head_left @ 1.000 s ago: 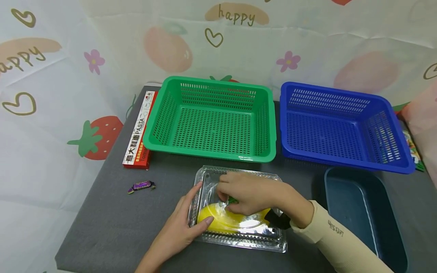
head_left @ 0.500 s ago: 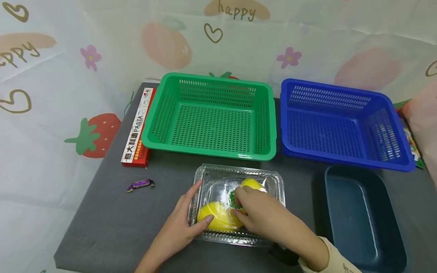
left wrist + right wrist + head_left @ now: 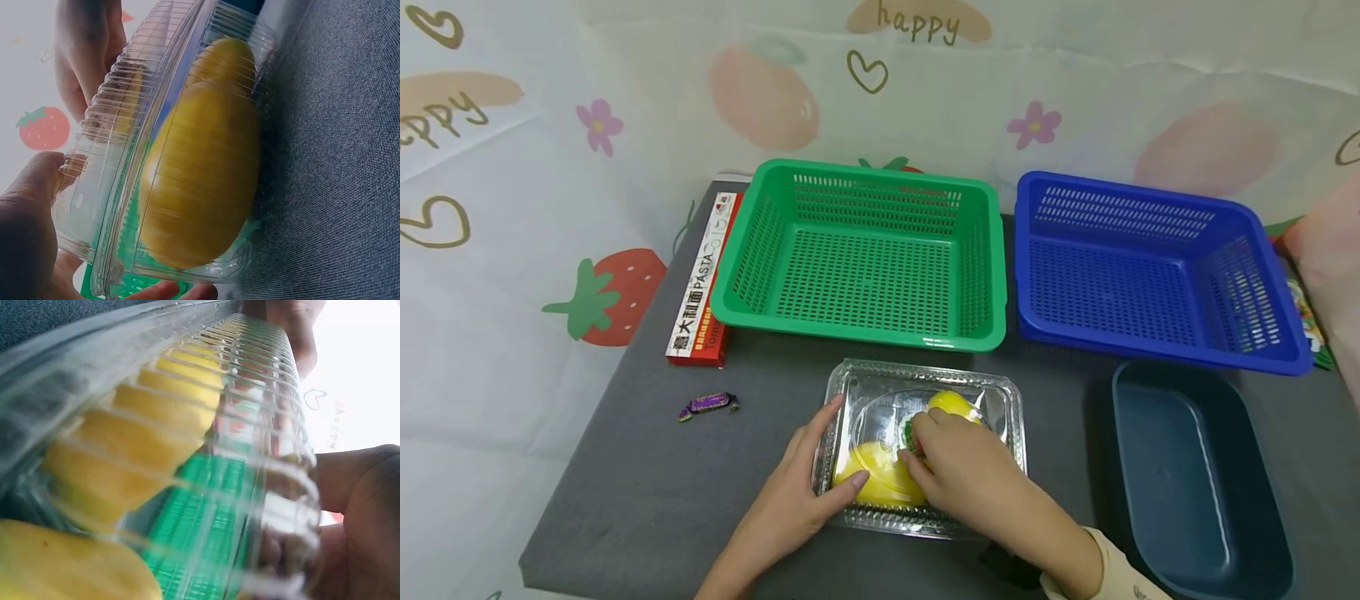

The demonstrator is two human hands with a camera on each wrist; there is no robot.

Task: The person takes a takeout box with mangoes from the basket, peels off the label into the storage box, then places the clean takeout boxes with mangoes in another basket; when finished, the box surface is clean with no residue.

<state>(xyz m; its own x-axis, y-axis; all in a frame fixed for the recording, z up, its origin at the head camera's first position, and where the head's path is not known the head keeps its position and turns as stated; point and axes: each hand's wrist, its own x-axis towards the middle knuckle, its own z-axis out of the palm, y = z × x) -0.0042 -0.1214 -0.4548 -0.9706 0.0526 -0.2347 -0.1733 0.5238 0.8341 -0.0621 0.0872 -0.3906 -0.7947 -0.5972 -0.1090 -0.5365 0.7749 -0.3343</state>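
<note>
A clear plastic clamshell box (image 3: 865,521) lies on the grey table; its ribbed lid (image 3: 94,206) covers large yellow fruits (image 3: 880,483), the biggest smooth and oval. My left hand (image 3: 793,492) grips the box's left end, thumb over the lid, index finger along the side; some fingers are partly hidden. My right hand (image 3: 970,467) bends its fingers down at the middle of the lid. Beside those fingertips shows a small green thing (image 3: 907,433); whether it is held, stuck on or inside, I cannot tell. Another yellow fruit (image 3: 951,402) shows behind the right hand.
A green basket (image 3: 857,333) and a blue basket (image 3: 1150,354) stand behind the box. A dark teal basin (image 3: 1180,475) is at the right. On the left lie a red pasta box (image 3: 700,292) and a purple-wrapped candy (image 3: 709,404). A patterned cloth (image 3: 647,108) hangs behind.
My right hand has moved right and toward me across the lid, uncovering the farther yellow fruit, then shifted slightly left. The left hand stays on the box.
</note>
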